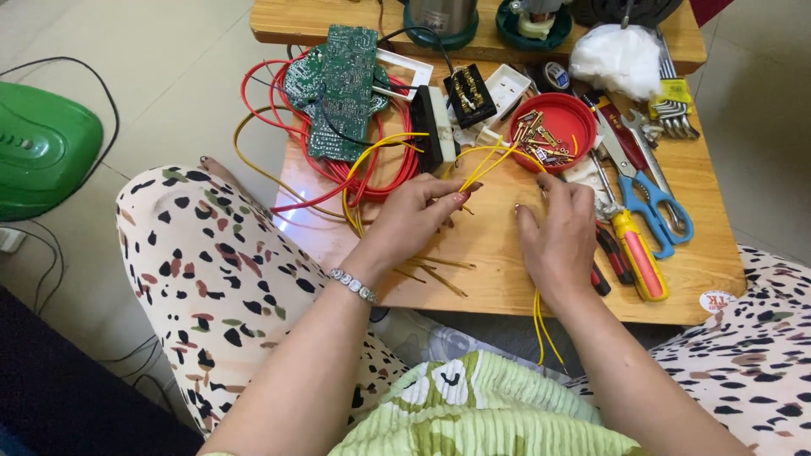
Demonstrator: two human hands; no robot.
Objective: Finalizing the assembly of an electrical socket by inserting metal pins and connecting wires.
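Frame centre: left hand (416, 213) fingertips pinched on thin yellow insulated wires (483, 165); right hand (559, 230) fingers together, curled on same wires.

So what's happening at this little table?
A seated person works over a low wooden table. The left hand pinches a bundle of thin yellow wires; the right hand rests beside it on the same wires. Nearby lie a green circuit board, coiled red wire, a red dish of small metal parts, scissors and a screwdriver.
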